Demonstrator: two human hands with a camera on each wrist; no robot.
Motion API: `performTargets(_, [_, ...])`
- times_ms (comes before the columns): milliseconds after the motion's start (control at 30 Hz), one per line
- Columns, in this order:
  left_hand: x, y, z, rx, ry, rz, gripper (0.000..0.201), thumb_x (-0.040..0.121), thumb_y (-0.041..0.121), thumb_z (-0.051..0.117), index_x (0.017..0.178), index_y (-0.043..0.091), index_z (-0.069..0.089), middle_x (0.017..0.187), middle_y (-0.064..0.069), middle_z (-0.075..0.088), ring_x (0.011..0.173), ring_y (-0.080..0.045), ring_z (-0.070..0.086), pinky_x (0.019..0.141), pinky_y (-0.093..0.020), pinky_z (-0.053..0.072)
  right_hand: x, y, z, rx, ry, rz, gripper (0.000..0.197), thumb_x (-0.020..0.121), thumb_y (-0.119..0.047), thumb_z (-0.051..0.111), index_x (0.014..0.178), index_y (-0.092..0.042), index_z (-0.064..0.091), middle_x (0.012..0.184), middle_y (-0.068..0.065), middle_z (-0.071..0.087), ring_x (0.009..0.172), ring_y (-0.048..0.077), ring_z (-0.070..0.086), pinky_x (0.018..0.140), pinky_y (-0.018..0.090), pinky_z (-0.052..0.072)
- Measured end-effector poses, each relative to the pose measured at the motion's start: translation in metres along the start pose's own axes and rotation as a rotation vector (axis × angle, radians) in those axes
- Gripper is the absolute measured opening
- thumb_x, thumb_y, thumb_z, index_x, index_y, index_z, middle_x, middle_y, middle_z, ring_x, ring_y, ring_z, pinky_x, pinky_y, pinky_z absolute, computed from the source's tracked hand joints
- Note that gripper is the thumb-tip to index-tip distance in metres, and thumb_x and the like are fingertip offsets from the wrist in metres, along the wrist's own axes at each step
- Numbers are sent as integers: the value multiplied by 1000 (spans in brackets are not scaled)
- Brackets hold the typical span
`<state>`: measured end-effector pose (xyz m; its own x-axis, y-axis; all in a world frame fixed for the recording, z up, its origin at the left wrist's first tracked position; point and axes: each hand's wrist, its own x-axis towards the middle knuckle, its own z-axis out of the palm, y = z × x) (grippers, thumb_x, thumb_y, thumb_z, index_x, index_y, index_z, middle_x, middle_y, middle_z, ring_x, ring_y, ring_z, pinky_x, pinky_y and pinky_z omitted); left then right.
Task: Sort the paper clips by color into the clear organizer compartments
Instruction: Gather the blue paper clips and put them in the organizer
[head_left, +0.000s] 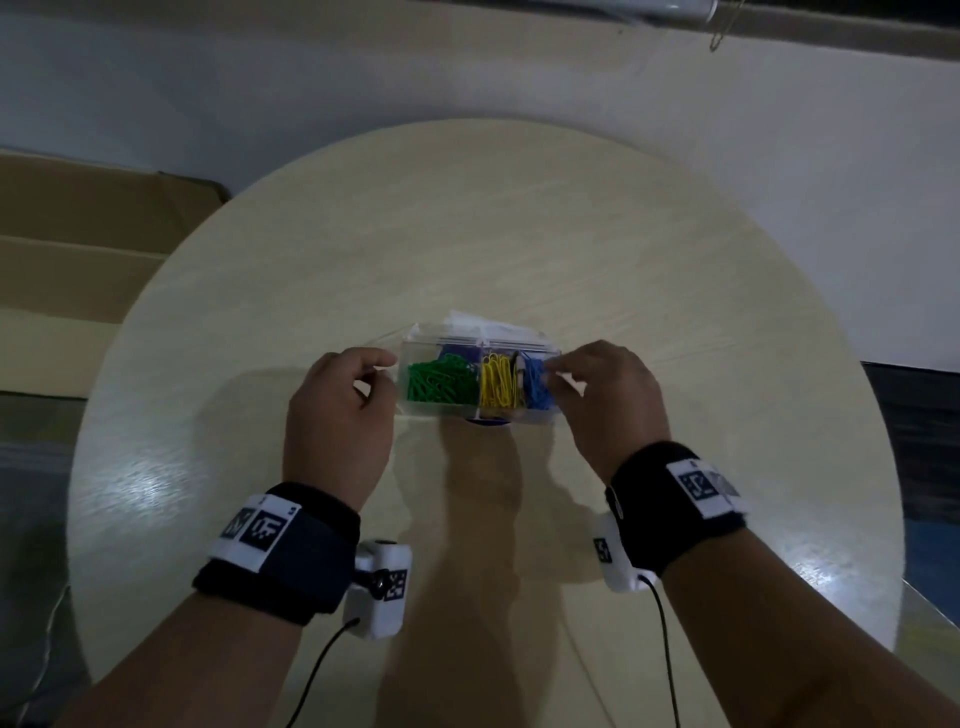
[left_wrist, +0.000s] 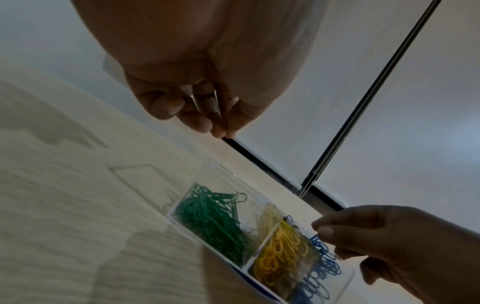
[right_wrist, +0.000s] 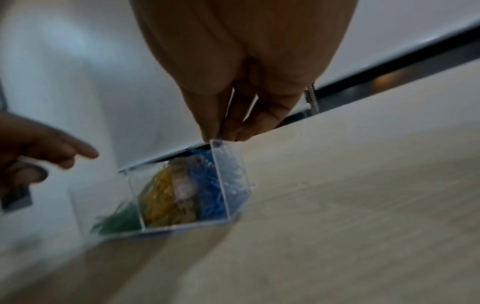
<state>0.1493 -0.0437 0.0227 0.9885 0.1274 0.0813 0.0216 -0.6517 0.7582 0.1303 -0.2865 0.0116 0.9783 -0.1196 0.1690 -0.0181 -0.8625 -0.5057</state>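
A clear organizer (head_left: 441, 410) stands mid-table with green clips (head_left: 441, 382) in its left compartment, yellow clips (head_left: 500, 384) in the middle and blue clips (head_left: 537, 387) at the right. A small grey item (head_left: 518, 366) sits between yellow and blue. My left hand (head_left: 374, 371) is at the organizer's left end, fingers curled and pinched (left_wrist: 221, 129) on what looks like the raised clear lid (head_left: 395, 338). My right hand (head_left: 558, 376) pinches the organizer's top right corner (right_wrist: 215, 142), thumb and fingertips (right_wrist: 207, 133) meeting on it.
The round pale wooden table (head_left: 467, 234) has bare surface all around the organizer. White paper (head_left: 478, 322) lies just behind it. A cardboard box (head_left: 78, 234) stands off the table's left side. Thin black cables (head_left: 670, 649) hang from both wrist cameras.
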Motion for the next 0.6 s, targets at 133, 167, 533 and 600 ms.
performTargets(133, [5, -4, -4, 20, 2, 8, 19, 90, 15, 55, 96, 25, 70, 92, 4, 61, 73, -13, 58, 76, -25, 45, -17, -4, 2, -162, 48, -128, 20, 89, -24, 58, 88, -14, 75, 102, 9, 66, 89, 32, 53, 78, 40, 49])
performTargets(167, [7, -4, -5, 24, 2, 4, 19, 90, 14, 55, 96, 24, 70, 93, 4, 61, 73, -13, 58, 77, -25, 45, -20, -4, 2, -177, 45, -117, 24, 90, -28, 55, 90, -16, 75, 106, 9, 65, 93, 32, 52, 79, 41, 48])
performTargets(533, [60, -14, 19, 119, -284, -187, 38, 98, 47, 40, 78, 21, 59, 86, -3, 59, 81, -24, 55, 74, -31, 38, -9, -4, 2, 41, 142, 80, 21, 92, -32, 58, 107, -24, 70, 105, -1, 63, 94, 20, 53, 78, 32, 45])
performTargets(600, [67, -6, 25, 94, -365, -234, 54, 100, 48, 37, 66, 9, 52, 66, -6, 52, 68, -27, 51, 66, -33, 34, 8, 4, 2, 242, 74, 367, 24, 93, -35, 55, 109, -21, 67, 102, -4, 62, 91, 16, 57, 75, 29, 44])
